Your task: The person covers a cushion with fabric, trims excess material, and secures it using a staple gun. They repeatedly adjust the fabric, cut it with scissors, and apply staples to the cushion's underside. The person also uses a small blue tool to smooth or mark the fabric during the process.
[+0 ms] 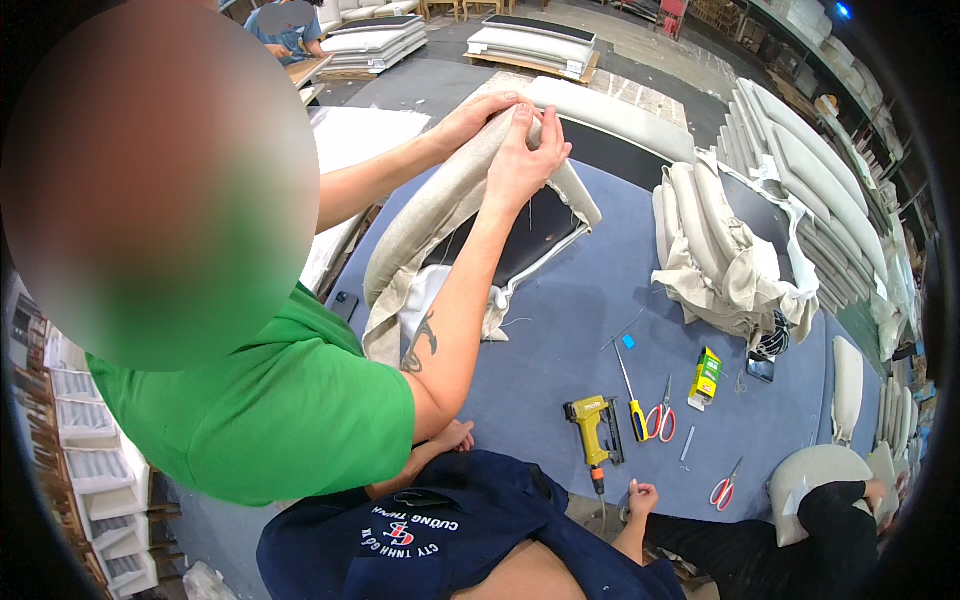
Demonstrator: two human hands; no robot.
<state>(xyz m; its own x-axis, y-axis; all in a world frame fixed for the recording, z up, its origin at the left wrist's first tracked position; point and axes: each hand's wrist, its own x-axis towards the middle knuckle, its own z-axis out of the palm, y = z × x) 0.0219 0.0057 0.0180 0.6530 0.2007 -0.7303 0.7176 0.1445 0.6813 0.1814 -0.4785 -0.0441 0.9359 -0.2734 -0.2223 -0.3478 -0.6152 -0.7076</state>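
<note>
My left hand [455, 437] lies at the near table edge, partly behind a co-worker's arm, its fingers loosely bent with nothing seen in them. At the near edge too, right of the staple gun [597, 430], my right hand [643, 497] rests empty, its fingers slightly curled and apart. The staple gun is yellow, with an orange hose fitting. Left of me, a co-worker in a green shirt [330, 400] grips the top of a beige upholstered chair back [440, 215] with both hands. Its loose fabric edge hangs around a black inner panel.
On the blue table [545, 370] lie a yellow-handled screwdriver [637, 412], red-handled scissors [661, 420], a second pair [724, 490], a small yellow-green box [705, 378] and a phone [760, 368]. Several beige covers [700, 225] are piled at right. A black-sleeved person [830, 525] sits right.
</note>
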